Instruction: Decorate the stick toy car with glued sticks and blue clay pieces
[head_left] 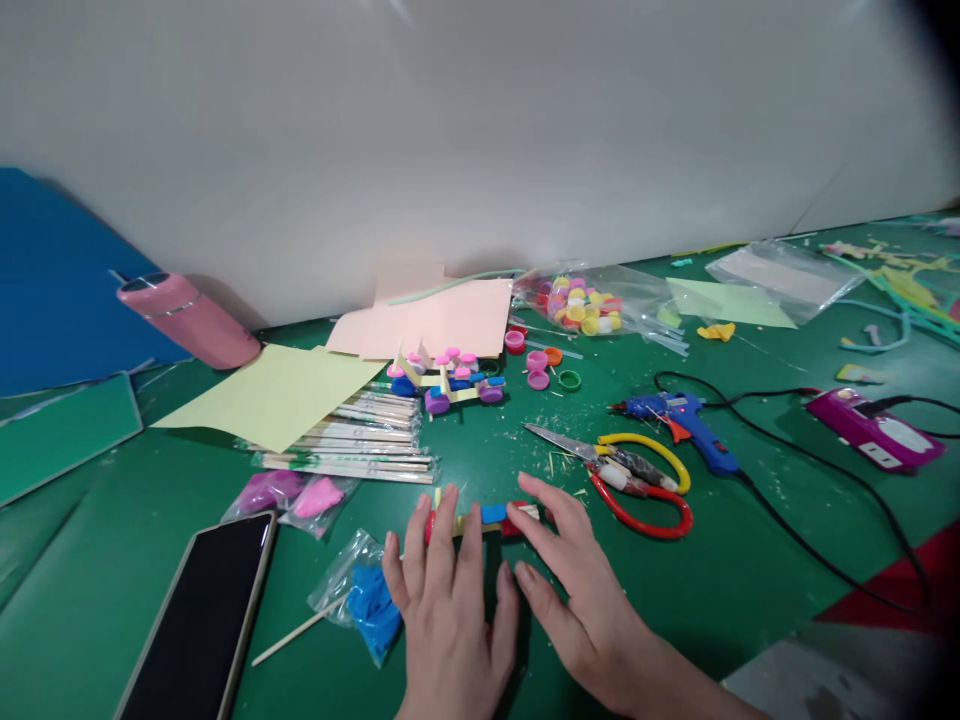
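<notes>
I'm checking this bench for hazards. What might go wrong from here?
The scissors lie with bare blades just beyond the right hand, so a careless reach might nick a finger.

The glue gun rests on the table, its cord looped loosely; a snag could drag it, and its nozzle might burn if hot, which I can't tell.

Pressing unevenly on the small craft piece might shift its parts.

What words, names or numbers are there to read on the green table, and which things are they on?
None can be read.
Pale wooden sticks in clear plastic wrappers: green marks, too small and blurred to read.
Black-screened rectangular phone: dark screen, no text showing.
Pink cylindrical bottle: no lettering visible.
Small red-and-blue craft piece: no writing visible.
</notes>
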